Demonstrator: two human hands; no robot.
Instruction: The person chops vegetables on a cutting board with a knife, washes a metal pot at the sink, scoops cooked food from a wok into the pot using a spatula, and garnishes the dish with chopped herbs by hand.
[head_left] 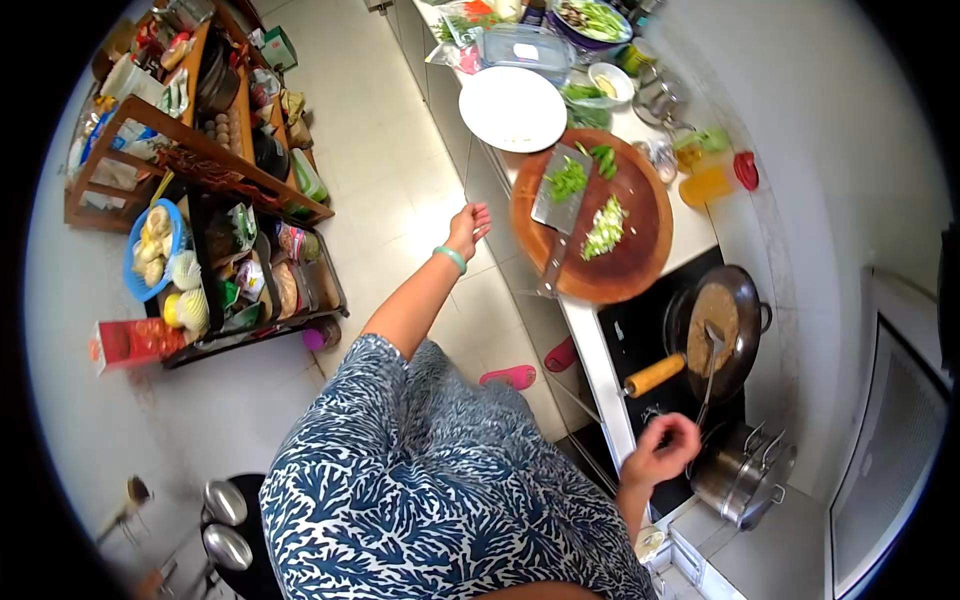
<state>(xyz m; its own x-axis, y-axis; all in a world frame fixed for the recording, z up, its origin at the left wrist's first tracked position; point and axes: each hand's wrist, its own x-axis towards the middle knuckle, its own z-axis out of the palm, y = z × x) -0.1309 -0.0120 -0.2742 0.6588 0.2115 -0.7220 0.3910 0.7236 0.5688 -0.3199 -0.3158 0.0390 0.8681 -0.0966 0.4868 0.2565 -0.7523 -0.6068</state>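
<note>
My left hand (468, 230), with a pale green bangle at the wrist, hangs over the floor left of the counter. Its fingers are loosely bent and hold nothing. My right hand (660, 450) is curled and slightly blurred in front of the stove, close to the handle of a metal spatula (711, 370). Whether anything is inside its fingers is hidden. The spatula rests in a wok (752, 340) with brownish liquid and a wooden handle (655, 375). On a round wooden chopping board (650, 270) lie a cleaver (555, 215) bearing chopped greens, and chopped scallion (606, 228).
A white plate (513, 108) stands beyond the board. A steel pot (742, 475) sits near the wok. Farther back are a glass container (525, 52) and a bowl of vegetables (592, 20). An orange bottle (708, 185) stands by the wall. Shelves (200, 165) hold groceries at left.
</note>
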